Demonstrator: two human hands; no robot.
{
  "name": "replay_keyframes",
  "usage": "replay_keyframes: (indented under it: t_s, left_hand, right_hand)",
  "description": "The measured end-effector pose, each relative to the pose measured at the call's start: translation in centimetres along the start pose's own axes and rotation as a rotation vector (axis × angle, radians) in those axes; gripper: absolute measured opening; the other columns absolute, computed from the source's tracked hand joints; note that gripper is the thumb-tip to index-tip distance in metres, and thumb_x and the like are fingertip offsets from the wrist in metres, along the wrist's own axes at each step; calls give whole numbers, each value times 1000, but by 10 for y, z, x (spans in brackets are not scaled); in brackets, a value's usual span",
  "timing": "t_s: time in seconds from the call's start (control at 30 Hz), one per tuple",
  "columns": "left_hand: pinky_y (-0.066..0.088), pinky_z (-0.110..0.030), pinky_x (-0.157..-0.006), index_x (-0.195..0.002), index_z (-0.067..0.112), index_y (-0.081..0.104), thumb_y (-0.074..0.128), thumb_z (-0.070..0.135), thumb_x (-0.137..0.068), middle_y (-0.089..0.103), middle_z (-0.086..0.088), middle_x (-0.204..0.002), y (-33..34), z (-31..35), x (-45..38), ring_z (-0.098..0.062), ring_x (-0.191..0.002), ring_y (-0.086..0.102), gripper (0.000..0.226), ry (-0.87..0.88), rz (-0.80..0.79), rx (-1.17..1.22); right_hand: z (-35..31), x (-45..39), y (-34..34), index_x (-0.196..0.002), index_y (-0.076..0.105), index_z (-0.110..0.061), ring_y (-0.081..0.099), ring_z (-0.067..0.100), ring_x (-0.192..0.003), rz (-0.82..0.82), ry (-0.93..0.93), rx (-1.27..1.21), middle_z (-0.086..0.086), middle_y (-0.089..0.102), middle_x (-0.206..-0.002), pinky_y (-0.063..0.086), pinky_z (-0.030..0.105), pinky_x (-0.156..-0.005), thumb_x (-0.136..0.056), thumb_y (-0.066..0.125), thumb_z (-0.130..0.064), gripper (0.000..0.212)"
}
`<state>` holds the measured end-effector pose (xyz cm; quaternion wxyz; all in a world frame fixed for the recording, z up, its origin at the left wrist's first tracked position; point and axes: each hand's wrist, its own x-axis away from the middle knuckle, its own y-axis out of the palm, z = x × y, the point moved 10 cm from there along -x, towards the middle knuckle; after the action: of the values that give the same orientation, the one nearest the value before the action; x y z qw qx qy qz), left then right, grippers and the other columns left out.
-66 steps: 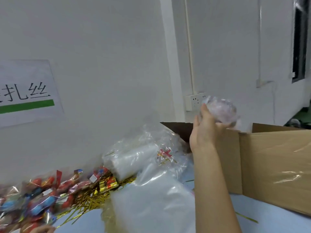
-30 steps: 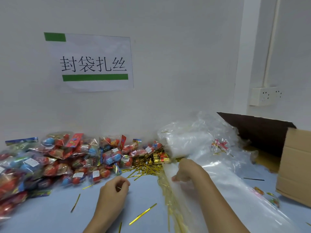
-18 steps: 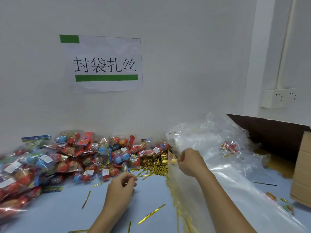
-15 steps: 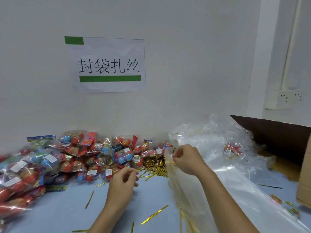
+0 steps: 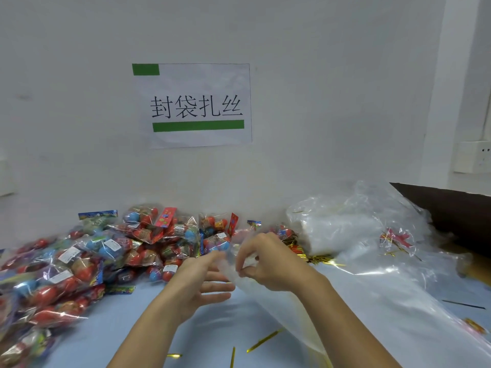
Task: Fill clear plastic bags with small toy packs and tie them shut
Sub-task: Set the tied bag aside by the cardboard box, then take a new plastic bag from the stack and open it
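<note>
A heap of small toy packs [image 5: 111,256], red and blue in clear wrap, lies along the wall on the left. My right hand [image 5: 268,264] pinches the top edge of a clear plastic bag [image 5: 239,251] lifted above the blue table. My left hand [image 5: 202,282] is beside it with fingers spread and straight, touching the bag's edge. A stack of clear bags [image 5: 337,229] sits inside a large plastic sheet [image 5: 398,301] on the right. Gold twist ties [image 5: 316,258] are piled behind my right hand.
Loose gold ties [image 5: 263,341] lie on the blue table [image 5: 127,328] near the front. A brown cardboard box [image 5: 451,205] stands at the far right. A paper sign [image 5: 199,107] is on the white wall, and a socket [image 5: 475,158] at right.
My right hand has pulled one clear bag off the stack and brought it left. My left hand has opened from a curled pose and reached up to the bag.
</note>
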<state>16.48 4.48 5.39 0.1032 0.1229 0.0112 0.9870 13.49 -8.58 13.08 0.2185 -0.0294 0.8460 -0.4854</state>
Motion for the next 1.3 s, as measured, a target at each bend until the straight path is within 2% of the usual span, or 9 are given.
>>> replay_keyframes:
  t_s: [0.17,0.37,0.6,0.7,0.8,0.97,1.1,1.23,1.3]
  left_hand:
    - [61,-34,-65,-94,-6,73,62,-6,-88,75,-21,-91,-1,8,0,-31,-77,75,12,88,39,-168]
    - [61,-32,-64,-94,-2,72,64,1,-92,76,-16,-86,-3,18,2,-30,-77,75,9,191,81,-148]
    - [60,-38,-80,-88,2,76,73,6,-85,76,-15,-87,3,31,8,-30,-89,73,6,354,70,-28]
    - [57,-43,-88,-85,0,76,75,2,-82,74,-22,-91,6,38,11,-35,-92,70,3,417,59,52]
    - [56,-36,-81,-84,-4,74,73,-2,-82,73,-23,-90,8,43,13,-30,-86,70,3,465,37,92]
    - [56,-34,-77,-85,-7,72,73,-5,-81,73,-25,-87,6,43,12,-27,-79,69,5,474,50,128]
    - [55,-31,-69,-71,6,76,78,-4,-74,74,-19,-79,1,40,9,-25,-72,69,10,447,81,105]
    - [53,-30,-66,-71,5,76,83,8,-61,73,-16,-77,-4,39,8,-23,-71,67,13,418,103,88]
    - [52,-30,-62,-75,2,75,82,4,-67,71,-15,-74,-7,39,7,-24,-70,64,11,410,123,64]
  right_hand:
    - [-1,1,4,-95,80,-24,56,6,-91,-28,4,19,-8,71,-108,44,20,-72,-90,74,-16,11]
    - [8,1,2,-106,77,-23,60,9,-103,-20,58,-17,-4,69,-115,47,22,-79,-95,68,-19,14]
    - [10,-6,-4,-112,77,-20,62,-2,-85,78,112,-130,-6,75,-107,52,19,-78,-96,65,-37,26]
    - [11,-7,-8,-108,78,-22,63,-5,-85,95,118,-204,-9,76,-105,52,20,-76,-91,71,-42,28]
    - [13,-6,-10,-104,80,-25,68,5,-93,88,141,-262,-12,76,-103,57,29,-83,-87,76,-38,22]
    - [11,-6,-13,-94,82,-23,69,2,-80,125,133,-270,-9,76,-85,53,18,-69,-85,79,-24,10]
    - [13,-5,-15,-86,81,-24,67,1,-74,158,147,-255,-13,73,-76,47,13,-62,-85,79,-22,3]
    - [15,-5,-17,-73,77,-26,66,1,-73,184,166,-220,-13,71,-71,50,17,-64,-86,77,-21,14]
    - [19,-5,-19,-63,70,-30,64,0,-70,211,196,-196,-15,68,-67,49,18,-63,-85,76,-19,25]
